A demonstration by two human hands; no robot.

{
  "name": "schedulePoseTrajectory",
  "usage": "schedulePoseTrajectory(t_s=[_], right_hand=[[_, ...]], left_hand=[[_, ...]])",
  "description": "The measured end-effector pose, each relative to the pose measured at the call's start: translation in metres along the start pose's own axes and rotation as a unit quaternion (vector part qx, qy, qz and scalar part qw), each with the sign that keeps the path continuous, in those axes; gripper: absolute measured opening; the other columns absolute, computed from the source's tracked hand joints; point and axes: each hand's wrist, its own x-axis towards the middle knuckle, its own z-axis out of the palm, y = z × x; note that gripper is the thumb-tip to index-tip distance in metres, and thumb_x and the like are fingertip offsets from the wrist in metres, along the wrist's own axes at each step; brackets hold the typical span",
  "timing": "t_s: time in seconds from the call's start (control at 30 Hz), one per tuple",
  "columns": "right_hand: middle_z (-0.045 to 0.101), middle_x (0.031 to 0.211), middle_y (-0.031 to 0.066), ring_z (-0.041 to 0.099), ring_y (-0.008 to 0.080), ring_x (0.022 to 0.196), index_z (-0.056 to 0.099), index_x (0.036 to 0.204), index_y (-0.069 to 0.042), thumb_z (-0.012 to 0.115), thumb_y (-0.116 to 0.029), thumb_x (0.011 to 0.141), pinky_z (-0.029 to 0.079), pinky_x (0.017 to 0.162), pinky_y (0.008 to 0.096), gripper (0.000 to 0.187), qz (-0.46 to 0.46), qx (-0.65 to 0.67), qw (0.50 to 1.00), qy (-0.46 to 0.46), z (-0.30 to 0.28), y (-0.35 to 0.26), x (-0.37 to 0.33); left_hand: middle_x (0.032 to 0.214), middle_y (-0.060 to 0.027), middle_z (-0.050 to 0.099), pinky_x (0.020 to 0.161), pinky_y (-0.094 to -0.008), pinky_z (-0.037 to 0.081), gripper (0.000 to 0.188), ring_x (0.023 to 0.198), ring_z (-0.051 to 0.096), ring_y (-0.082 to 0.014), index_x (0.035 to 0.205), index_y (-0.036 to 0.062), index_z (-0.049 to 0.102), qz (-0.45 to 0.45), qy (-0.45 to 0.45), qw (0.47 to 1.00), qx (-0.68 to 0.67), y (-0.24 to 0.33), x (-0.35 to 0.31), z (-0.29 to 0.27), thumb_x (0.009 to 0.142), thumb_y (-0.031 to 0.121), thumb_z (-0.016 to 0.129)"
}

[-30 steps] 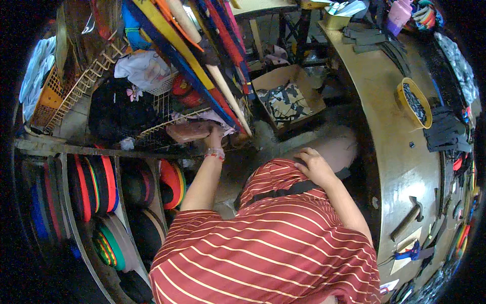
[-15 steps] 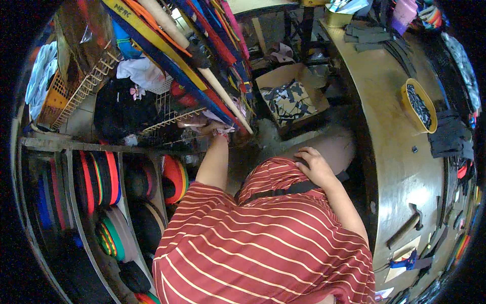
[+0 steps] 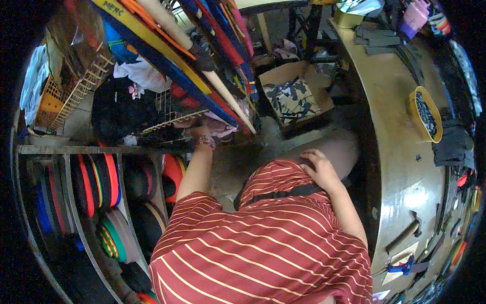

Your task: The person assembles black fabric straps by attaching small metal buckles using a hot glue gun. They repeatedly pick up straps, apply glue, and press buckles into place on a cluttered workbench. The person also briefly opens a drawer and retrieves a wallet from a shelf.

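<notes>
My left hand (image 3: 201, 130) reaches down and forward beside a wire rack (image 3: 174, 121), next to a crumpled pale pink cloth (image 3: 221, 127). A patterned band (image 3: 206, 141) circles that wrist. Shadow and clutter hide the left fingers, so I cannot tell whether they grip the cloth. My right hand (image 3: 319, 167) rests on my lap at the edge of the striped shirt, fingers apart and slightly bent, holding nothing. Long coloured straps (image 3: 167, 61) hang in a bundle above the left hand, alongside a pale wooden pole (image 3: 228, 99).
At left, a shelf divider (image 3: 91, 238) separates rolls of coloured webbing (image 3: 96, 177). Ahead lies a cardboard box (image 3: 316, 91) of dark scraps. The workbench (image 3: 390, 177) on the right bears a yellow tub (image 3: 426, 114), a hammer (image 3: 404, 233) and black strap pieces (image 3: 377, 38).
My left hand and forearm have shifted left along the wire rack. The right hand stays on my lap. The whole view has shifted slightly.
</notes>
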Motion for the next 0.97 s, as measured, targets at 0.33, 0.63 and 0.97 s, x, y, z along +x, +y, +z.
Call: schedulePoseTrajectory(t_s=[0.33, 0.63, 0.97], right_hand=[[0.054, 0.115, 0.0154, 0.053, 0.0337, 0.107, 0.061, 0.107, -0.004, 0.063, -0.017, 0.081, 0.044, 0.09, 0.0385, 0.03, -0.001, -0.034, 0.999, 0.01, 0.004, -0.007, -0.003], [0.052, 0.123, 0.0164, 0.051, 0.0324, 0.113, 0.05, 0.124, -0.009, 0.069, -0.021, 0.074, 0.044, 0.093, 0.0406, 0.055, -0.226, -0.126, 0.966, 0.02, 0.031, -0.104, 0.03], [0.066, 0.1, 0.0152, 0.064, 0.0268, 0.093, 0.063, 0.109, -0.005, 0.071, -0.008, 0.071, 0.049, 0.082, 0.033, 0.039, 0.101, -0.013, 0.995, -0.021, -0.101, -0.097, -0.052]], left_hand=[[0.118, -0.0067, 0.055, 0.08, -0.0371, 0.051, 0.052, 0.107, 0.054, -0.0222, 0.123, 0.0093, 0.049, 0.015, -0.171, 0.927, 0.333, 0.079, 0.002, -0.034, 0.082, 0.039, 0.061], [0.103, -0.011, 0.06, 0.073, -0.0332, 0.054, 0.037, 0.094, 0.06, -0.0224, 0.113, 0.0003, 0.052, -0.076, -0.069, 0.994, -0.035, 0.045, -0.221, 0.011, 0.086, 0.026, 0.057], [0.098, -0.0155, 0.065, 0.079, -0.0384, 0.047, 0.026, 0.085, 0.062, -0.0303, 0.094, 0.0053, 0.064, 0.335, -0.088, 0.708, 0.616, 0.073, -0.023, -0.021, 0.088, 0.027, 0.05]])
